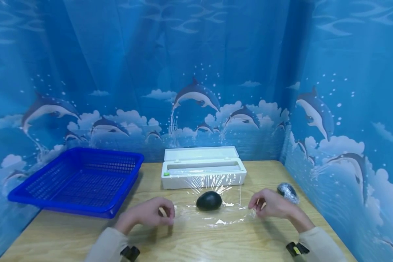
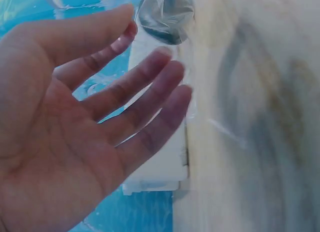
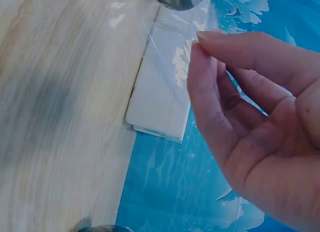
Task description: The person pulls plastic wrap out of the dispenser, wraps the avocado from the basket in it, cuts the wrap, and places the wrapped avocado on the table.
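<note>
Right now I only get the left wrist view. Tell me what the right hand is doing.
Observer: The right hand pinches the right edge of the cling film between thumb and forefinger.
Operator: Report what lies beside that hand.
Observer: A film-wrapped lump lies on the table just beyond it, near the right edge.
Operator: Now the far left of the table.
Observer: A blue mesh basket stands there, left of the white dispenser box.
</note>
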`<state>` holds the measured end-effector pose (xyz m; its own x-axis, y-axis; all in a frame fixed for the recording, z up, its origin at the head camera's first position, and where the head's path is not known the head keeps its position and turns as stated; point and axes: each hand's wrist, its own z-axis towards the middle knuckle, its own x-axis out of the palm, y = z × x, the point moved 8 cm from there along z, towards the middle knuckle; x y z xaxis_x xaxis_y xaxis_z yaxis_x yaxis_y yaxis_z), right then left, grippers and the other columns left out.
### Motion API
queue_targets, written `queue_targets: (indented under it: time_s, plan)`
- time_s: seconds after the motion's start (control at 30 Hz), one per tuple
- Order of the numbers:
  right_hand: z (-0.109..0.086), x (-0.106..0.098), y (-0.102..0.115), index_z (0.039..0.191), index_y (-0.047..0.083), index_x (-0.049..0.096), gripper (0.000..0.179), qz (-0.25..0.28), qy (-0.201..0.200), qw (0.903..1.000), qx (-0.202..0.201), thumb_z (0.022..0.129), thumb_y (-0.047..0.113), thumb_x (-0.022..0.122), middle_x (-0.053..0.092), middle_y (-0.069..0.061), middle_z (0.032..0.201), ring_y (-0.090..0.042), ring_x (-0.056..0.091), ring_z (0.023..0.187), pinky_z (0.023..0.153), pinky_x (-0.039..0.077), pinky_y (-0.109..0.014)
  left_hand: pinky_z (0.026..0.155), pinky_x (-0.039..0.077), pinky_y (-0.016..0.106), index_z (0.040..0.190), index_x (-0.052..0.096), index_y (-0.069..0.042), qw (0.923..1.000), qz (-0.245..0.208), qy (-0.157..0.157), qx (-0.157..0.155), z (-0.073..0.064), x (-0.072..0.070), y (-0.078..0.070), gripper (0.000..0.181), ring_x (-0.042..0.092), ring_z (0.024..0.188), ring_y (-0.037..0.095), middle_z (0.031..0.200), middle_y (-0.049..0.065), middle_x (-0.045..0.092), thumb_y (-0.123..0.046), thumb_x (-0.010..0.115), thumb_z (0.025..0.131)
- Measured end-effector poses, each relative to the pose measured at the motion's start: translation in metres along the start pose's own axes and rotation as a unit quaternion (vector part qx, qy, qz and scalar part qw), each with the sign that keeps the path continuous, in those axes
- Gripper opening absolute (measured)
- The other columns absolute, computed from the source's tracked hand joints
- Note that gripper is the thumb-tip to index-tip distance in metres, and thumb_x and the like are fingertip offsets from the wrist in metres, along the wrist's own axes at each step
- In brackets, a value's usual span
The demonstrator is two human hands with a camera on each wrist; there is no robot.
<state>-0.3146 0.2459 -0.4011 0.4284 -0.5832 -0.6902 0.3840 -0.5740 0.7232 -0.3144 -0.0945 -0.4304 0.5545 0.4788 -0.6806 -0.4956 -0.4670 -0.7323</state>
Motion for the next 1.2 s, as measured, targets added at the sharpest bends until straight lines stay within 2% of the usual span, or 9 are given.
queue_targets:
  time_s: [0.2,0.3,0.47,0.57,0.87,1.03,1.2]
  plan:
    - [0.002,-0.007,0.007,0.093,0.001,0.074,0.023,0.001,-0.037,0.9993,0.003,0.073,-0.010,0.074,0.072,-0.013,0.088,-0.004,0.063,0.075,0.066,0.059,-0.022,0.083,0.059,0.025,0.092,0.072,-0.015,0.9980,-0.008,-0.062,0.005,-0.003,-0.025,-0.009,0.007,0.064,0.089,0.003,0.093,-0.002,0.071,-0.020,0.071,0.096]
    - [0.004,-0.011,0.008,0.091,0.003,0.074,0.017,-0.008,-0.060,0.9982,0.002,0.076,-0.004,0.079,0.073,-0.012,0.087,-0.003,0.063,0.075,0.066,0.058,-0.021,0.081,0.058,0.024,0.092,0.073,-0.014,0.9958,0.003,-0.092,-0.001,-0.003,-0.035,-0.011,0.011,0.063,0.088,0.003,0.092,-0.002,0.071,-0.022,0.070,0.098]
    - [0.007,-0.018,0.006,0.089,0.006,0.075,0.006,-0.027,-0.082,0.9962,0.012,0.086,0.009,0.080,0.073,-0.004,0.082,-0.003,0.062,0.071,0.061,0.055,-0.021,0.079,0.058,0.022,0.093,0.075,-0.014,0.9921,0.018,-0.123,-0.017,0.000,-0.045,-0.009,0.014,0.064,0.088,0.005,0.093,-0.003,0.072,-0.024,0.069,0.099]
    - [0.009,-0.020,0.004,0.090,0.008,0.074,0.005,-0.028,-0.082,0.9958,0.027,0.091,0.013,0.077,0.071,-0.001,0.082,-0.005,0.061,0.070,0.059,0.053,-0.022,0.078,0.059,0.022,0.093,0.077,-0.016,0.9897,0.022,-0.139,-0.027,0.001,-0.050,-0.008,0.015,0.065,0.090,0.007,0.095,-0.004,0.073,-0.027,0.069,0.099]
    - [0.013,-0.027,0.003,0.096,0.008,0.073,0.011,-0.036,-0.126,0.9910,0.027,0.097,0.019,0.072,0.074,-0.003,0.095,-0.010,0.064,0.090,0.074,0.055,-0.024,0.076,0.058,0.022,0.094,0.078,-0.020,0.9823,0.031,-0.174,-0.063,0.005,-0.057,0.000,0.013,0.066,0.090,0.012,0.096,-0.002,0.075,-0.027,0.069,0.099]
    - [0.020,-0.030,-0.004,0.101,0.003,0.072,0.016,-0.004,-0.158,0.9855,0.061,0.098,0.018,0.070,0.074,-0.007,0.101,-0.015,0.066,0.097,0.079,0.056,-0.025,0.077,0.058,0.024,0.092,0.075,-0.019,0.9783,0.038,-0.189,-0.075,0.009,-0.058,0.006,0.013,0.065,0.085,0.012,0.091,0.000,0.074,-0.023,0.066,0.100]
    - [0.029,-0.032,-0.013,0.097,-0.001,0.070,0.018,0.046,-0.185,0.9780,0.084,0.097,0.016,0.070,0.073,-0.010,0.097,-0.014,0.065,0.089,0.075,0.055,-0.025,0.078,0.057,0.027,0.093,0.076,-0.013,0.9748,0.043,-0.201,-0.088,0.014,-0.060,0.014,0.015,0.064,0.082,0.011,0.092,0.008,0.076,-0.020,0.066,0.100]
